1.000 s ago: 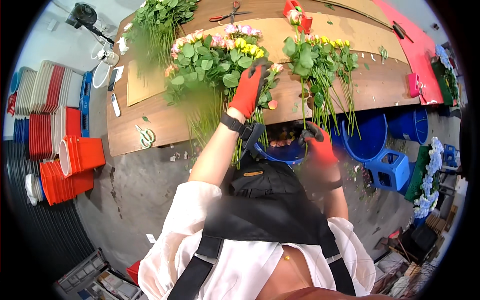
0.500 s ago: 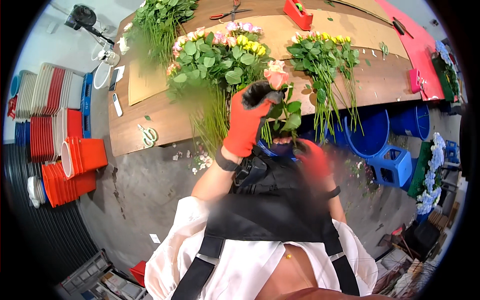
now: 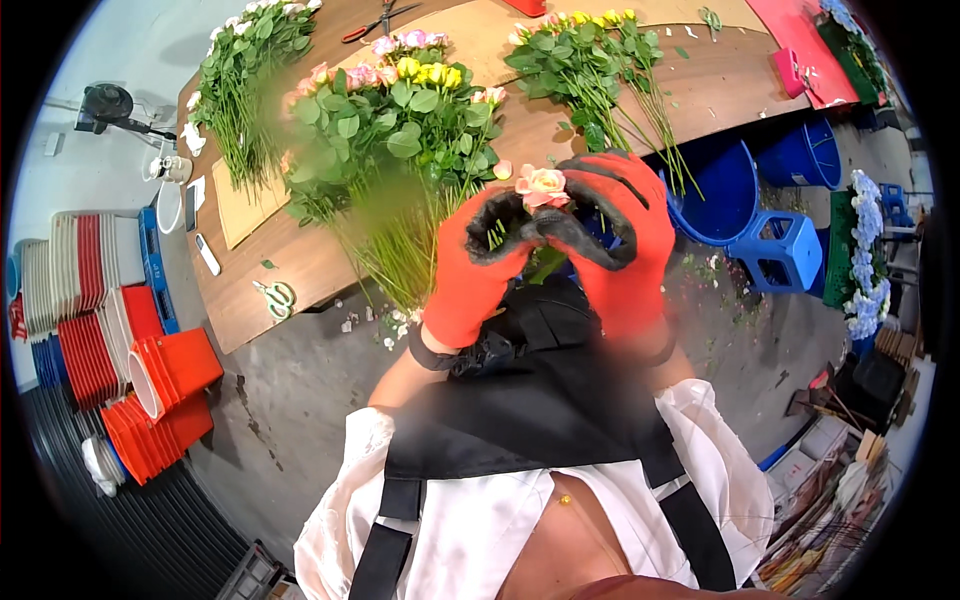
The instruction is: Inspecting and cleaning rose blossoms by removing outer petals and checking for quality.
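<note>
A peach-pink rose (image 3: 543, 187) stands upright between my hands in front of the table. My left hand (image 3: 475, 265), in a red glove with dark fingers, closes on it just below the bloom. My right hand (image 3: 625, 240), gloved alike, has its fingertips pinched at the base of the same bloom. The fingertips of both meet there; the stem is mostly hidden behind the gloves, with a green leaf (image 3: 545, 264) showing below. On the table edge beyond lies a loose pink petal (image 3: 503, 170). Left of my hands is a large bunch of pink and yellow roses (image 3: 400, 125).
More roses (image 3: 590, 75) lie to the right, white-tipped ones (image 3: 250, 90) far left. Green-handled scissors (image 3: 276, 298) rest at the near left table corner, red-handled ones (image 3: 378, 24) at the back. Blue buckets (image 3: 712, 190) and a blue stool (image 3: 775, 250) stand right.
My right hand has come up from the lower stem to the bloom, joining my left. The rose has lowered in view and a loose petal now shows. My view has shifted.
</note>
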